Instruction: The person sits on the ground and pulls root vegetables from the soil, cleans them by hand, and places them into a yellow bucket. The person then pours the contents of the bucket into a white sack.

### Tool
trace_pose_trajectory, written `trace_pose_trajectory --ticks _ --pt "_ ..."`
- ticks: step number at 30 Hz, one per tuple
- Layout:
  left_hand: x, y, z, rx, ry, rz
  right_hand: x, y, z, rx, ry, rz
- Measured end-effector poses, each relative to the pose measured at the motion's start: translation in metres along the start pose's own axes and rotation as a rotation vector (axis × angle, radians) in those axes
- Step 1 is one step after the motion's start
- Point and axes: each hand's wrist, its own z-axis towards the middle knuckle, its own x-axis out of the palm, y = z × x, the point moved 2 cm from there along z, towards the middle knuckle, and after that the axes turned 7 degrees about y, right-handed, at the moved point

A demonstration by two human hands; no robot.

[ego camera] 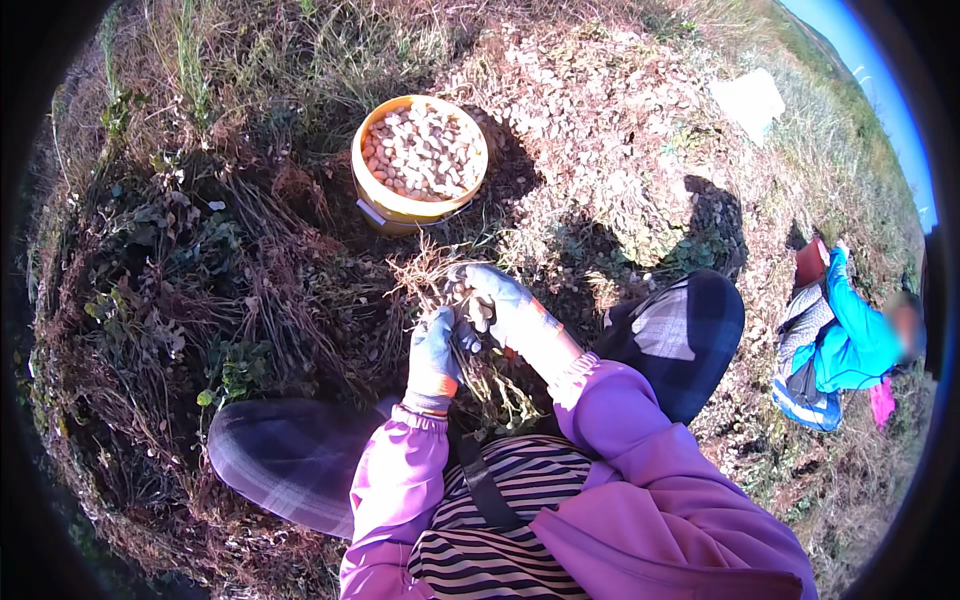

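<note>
My left hand (435, 351), in a grey-blue work glove, is closed around the stems of a pulled peanut plant (495, 386). Its dried roots (420, 276) stick out above the glove, while the leafy stems hang down towards my lap. Against the root end, my right hand (504, 300) is gloved too, its fingers curled around the roots and pods. Exactly how many pods lie under those fingers is hidden. Just beyond both hands stands a yellow bucket (364, 196), filled close to its rim with peanuts in the shell (424, 150).
A heap of pulled peanut plants (247, 277) lies to my left. Dry leaves (592, 112) cover the ground ahead, and a white sack or sheet (750, 103) lies farther off. At the right, a person in a blue jacket (855, 337) sits beside a reddish container (811, 262).
</note>
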Motion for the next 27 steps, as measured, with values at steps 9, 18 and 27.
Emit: trace_pose_trajectory --ticks 9,18,27 --pt "0.006 -0.007 -0.001 0.026 -0.052 0.045 0.010 0.010 -0.006 0.069 0.158 -0.395" --pt "0.009 -0.005 -0.003 0.005 -0.066 -0.101 -0.002 -0.011 -0.005 0.026 0.147 -0.003" --pt "-0.006 0.005 0.000 -0.032 0.152 -0.410 0.009 -0.011 -0.004 -0.065 0.061 0.246"
